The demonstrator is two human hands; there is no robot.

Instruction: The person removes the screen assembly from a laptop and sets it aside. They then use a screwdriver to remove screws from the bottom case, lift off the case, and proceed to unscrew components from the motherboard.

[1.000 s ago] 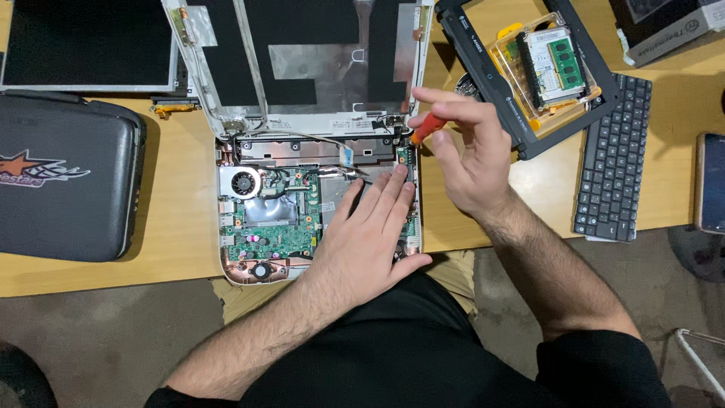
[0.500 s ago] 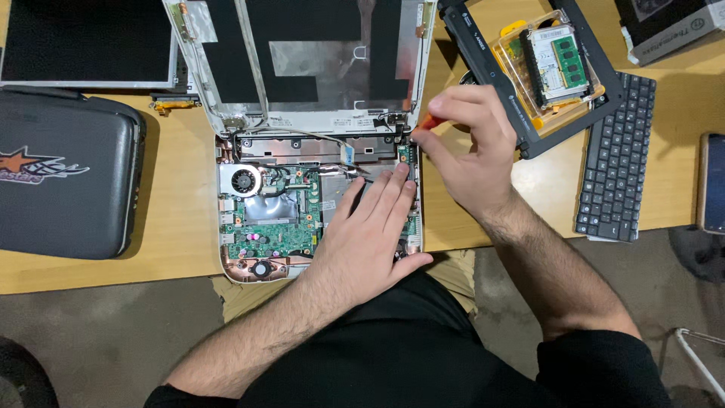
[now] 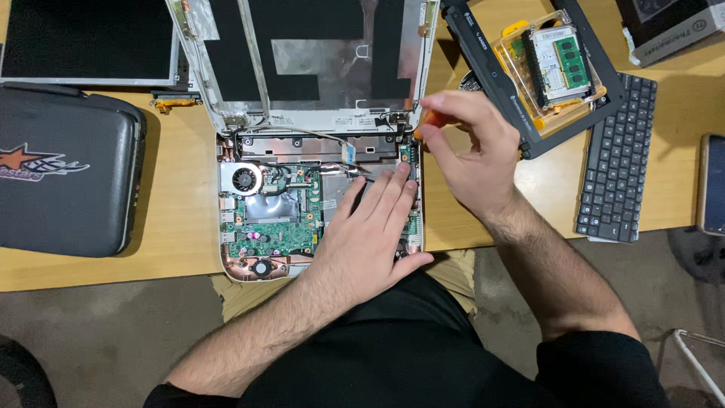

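Looking down from the head camera, an opened laptop base [image 3: 317,204] lies on the wooden worktop [image 3: 181,227] at its near edge, its green circuit board [image 3: 276,219] and small round fan [image 3: 245,180] bare to view. The left hand [image 3: 370,234] rests flat on the right half of the base, fingers stretched forward and close together, thumb spread out to the side near the front edge; it grips nothing. The right hand [image 3: 472,151] hovers at the base's back right corner by the hinge, its fingers curled and pinching an orange-handled screwdriver [image 3: 427,121], of which only a bit of the handle shows. Behind the base the stripped lid shell [image 3: 317,60] stands open, silver with black patches. To the left lie a dark zipped case [image 3: 68,174] and a loose screen panel [image 3: 87,38]. To the right sit a black bezel frame [image 3: 498,75] around a clear box with an orange rim [image 3: 555,64], and a detached black keyboard [image 3: 615,159].
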